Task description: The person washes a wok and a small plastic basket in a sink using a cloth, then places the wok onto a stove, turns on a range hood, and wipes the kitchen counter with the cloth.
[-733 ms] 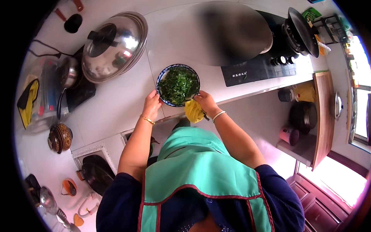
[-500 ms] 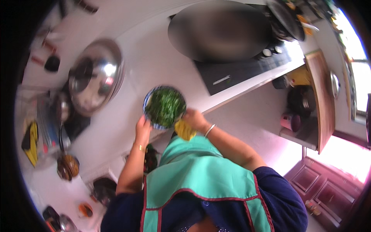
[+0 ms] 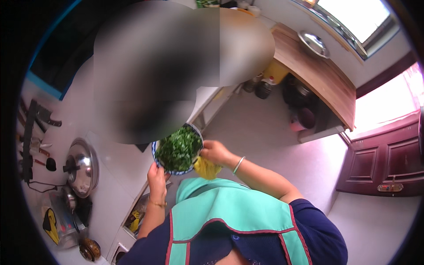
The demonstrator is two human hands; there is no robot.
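Both my hands hold a blue-and-white bowl (image 3: 154,153) in front of my green apron. Chopped leafy greens (image 3: 179,149) heap up inside it. My left hand (image 3: 157,182) is closed on the near left side of the bowl, thumb at the rim. On the right side, my right hand (image 3: 216,153) grips the rim. A yellow cloth (image 3: 206,168) hangs beneath that hand, against the bowl; whether the fingers also hold it, I cannot tell. The bowl's far edge meets a blurred patch that hides part of the counter.
A shiny domed pan lid (image 3: 85,167) stands on the white counter (image 3: 112,170) at left, near knives and utensils. At the right is a wooden worktop (image 3: 309,73) bearing another lid (image 3: 314,44), with pots and a pink bucket (image 3: 302,119) below. A dark red door (image 3: 380,161) is farther right.
My view has turned rightward, so the counter lid sits farther left and more of the door shows. The bowl stays in both hands and appears slightly lower and to the left.
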